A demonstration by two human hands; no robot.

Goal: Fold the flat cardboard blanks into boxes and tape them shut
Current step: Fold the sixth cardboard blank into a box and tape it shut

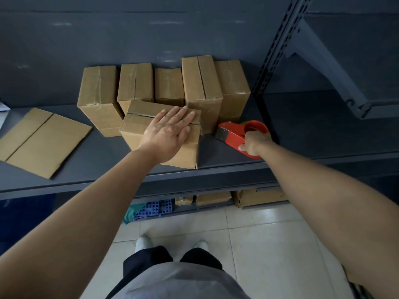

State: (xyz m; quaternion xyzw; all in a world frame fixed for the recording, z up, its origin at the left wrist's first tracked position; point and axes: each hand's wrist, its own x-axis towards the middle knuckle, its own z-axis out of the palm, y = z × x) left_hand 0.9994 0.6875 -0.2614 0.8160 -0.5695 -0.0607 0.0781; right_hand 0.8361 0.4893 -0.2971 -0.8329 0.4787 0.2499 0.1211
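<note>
The left grip (170,130) lies flat, fingers straight and spread, pressing down on the box (135,128) near the front edge of the shelf (103,156). Its fingertips reach across the seam where the two top flaps meet. Just right of it, the right grip (254,143) is curled round the handle of a red tape dispenser (232,133), which sits low beside the box. Behind the left grip stands a row of finished boxes (203,83), and well off to its left lies a flat blank (43,141). The box looks light and hollow, stiff at the edges but springy in the flaps. I reckon it would slide or gape unless held down on top near the seam while tape runs across. Whether tape already covers that seam I cannot tell.
</note>
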